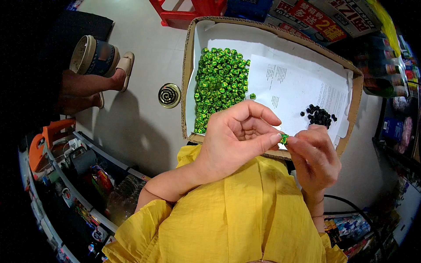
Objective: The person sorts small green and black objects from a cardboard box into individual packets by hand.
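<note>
Between the thumb of my left hand (230, 133) and the fingertips of my right hand (314, 154) is one small green and yellow faceted piece (284, 138). Both hands are above the near edge of a shallow cardboard box (343, 143) lined with white paper. A wide heap of similar green and yellow pieces (222, 79) fills the box's left side, and one single piece (252, 96) lies just off it. Close beyond my right hand is a small pile of black pieces (319, 115), with a few strays around it. A printed paper sheet (279, 88) lies under them.
On the floor left of the box sits a mosquito coil in a round tin (169, 95). Another person's sandalled foot (123, 74) is by a bucket (95, 56). A red plastic stool (187, 13) stands behind; shelves of goods (88, 184) flank the left, bottles (384, 65) the right.
</note>
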A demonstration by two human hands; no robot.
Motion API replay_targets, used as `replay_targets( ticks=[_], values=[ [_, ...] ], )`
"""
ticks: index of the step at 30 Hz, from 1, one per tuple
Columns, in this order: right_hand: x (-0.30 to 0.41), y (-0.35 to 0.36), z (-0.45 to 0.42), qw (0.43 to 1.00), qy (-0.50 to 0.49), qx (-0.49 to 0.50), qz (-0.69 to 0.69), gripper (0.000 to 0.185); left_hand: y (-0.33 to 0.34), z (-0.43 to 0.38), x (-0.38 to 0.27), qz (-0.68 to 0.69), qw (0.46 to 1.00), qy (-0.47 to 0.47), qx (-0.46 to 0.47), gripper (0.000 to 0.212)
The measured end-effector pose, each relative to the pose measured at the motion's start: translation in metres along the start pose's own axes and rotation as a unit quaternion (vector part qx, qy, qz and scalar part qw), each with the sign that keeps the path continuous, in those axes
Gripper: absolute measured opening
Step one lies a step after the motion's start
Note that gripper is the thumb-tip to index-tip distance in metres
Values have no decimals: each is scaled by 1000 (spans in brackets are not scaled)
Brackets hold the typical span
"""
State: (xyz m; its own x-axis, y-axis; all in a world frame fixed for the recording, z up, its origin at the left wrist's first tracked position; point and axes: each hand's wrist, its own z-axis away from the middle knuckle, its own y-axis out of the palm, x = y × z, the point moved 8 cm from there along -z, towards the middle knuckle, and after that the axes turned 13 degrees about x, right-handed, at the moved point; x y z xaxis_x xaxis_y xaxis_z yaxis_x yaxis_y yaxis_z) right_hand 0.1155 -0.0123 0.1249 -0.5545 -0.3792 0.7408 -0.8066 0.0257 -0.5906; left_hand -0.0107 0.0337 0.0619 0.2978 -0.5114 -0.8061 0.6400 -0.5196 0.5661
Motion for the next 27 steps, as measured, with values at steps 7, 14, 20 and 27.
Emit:
replay_targets(
  ticks=[7, 14, 20, 27],
  values=[
    [23, 4, -3, 977, -74, 75, 186, 34, 3, -2, 13, -2, 996, -81, 29, 17],
    [-8, -5, 3, 998, -26, -37, -44, 17, 13, -3, 4, -23, 998, 31, 58, 20],
    [-44, 35, 16, 857, 175, -46, -483, 7, 7, -3, -12, -188, 963, 187, 43, 16],
    [-51, 64, 28, 685, 292, -21, -667, 11, 3, -6, -4, -212, 956, 200, 37, 19]
  ],
)
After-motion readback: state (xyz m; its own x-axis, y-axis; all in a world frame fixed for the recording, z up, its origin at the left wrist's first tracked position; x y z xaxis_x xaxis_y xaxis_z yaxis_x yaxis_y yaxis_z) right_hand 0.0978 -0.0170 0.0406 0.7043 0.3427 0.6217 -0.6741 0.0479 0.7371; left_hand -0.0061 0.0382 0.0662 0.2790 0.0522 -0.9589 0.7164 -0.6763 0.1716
